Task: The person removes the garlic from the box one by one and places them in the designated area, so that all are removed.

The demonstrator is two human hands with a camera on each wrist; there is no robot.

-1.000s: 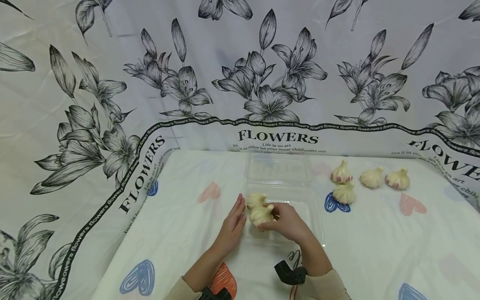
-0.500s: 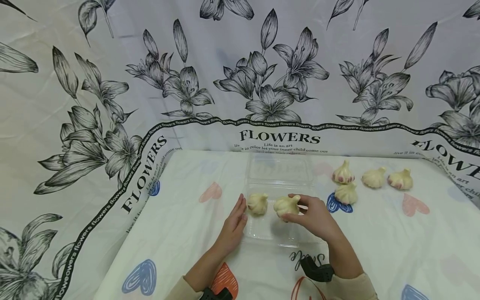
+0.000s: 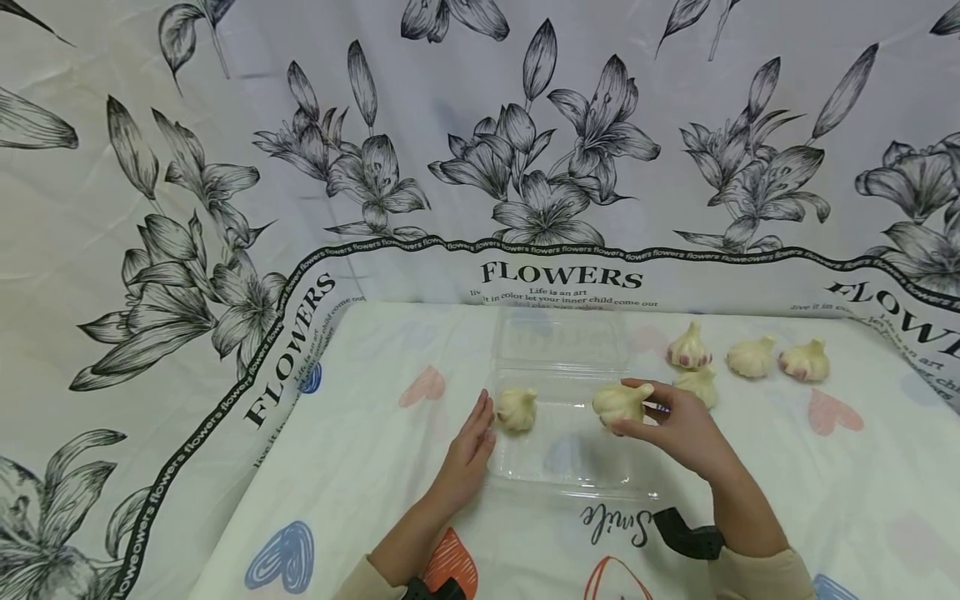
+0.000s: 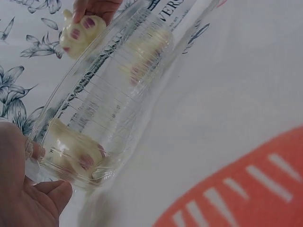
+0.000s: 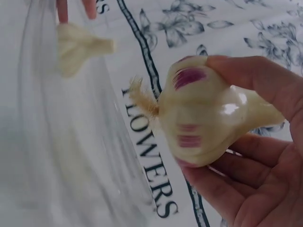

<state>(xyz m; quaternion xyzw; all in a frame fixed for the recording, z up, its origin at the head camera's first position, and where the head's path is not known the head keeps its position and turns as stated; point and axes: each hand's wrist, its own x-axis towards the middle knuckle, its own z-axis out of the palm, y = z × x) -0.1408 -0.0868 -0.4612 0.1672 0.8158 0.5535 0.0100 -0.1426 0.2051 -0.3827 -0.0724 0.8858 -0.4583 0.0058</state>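
In the head view my right hand (image 3: pixel 686 429) pinches a garlic bulb (image 3: pixel 619 403) above the right part of a clear plastic container (image 3: pixel 558 487). The right wrist view shows this garlic bulb (image 5: pixel 199 113) between thumb and fingers, with purple patches and a tuft of roots. A second garlic bulb (image 3: pixel 517 409) sits at the left end inside the container. My left hand (image 3: pixel 467 450) rests with extended fingers against the container's left side. Up close in the left wrist view, the thumb of my left hand (image 4: pixel 33 194) lies by the clear wall near that bulb.
The container's hinged lid (image 3: pixel 561 340) lies folded back behind it. Several garlic bulbs stand at the back right, among them one bulb (image 3: pixel 751 357) beside another bulb (image 3: pixel 805 360). A flower-print cloth (image 3: pixel 555 208) hangs behind the heart-print tablecloth (image 3: pixel 375 458).
My right hand has moved right with its garlic bulb, away from the bulb at the container's left end. The left hand has stayed in place.
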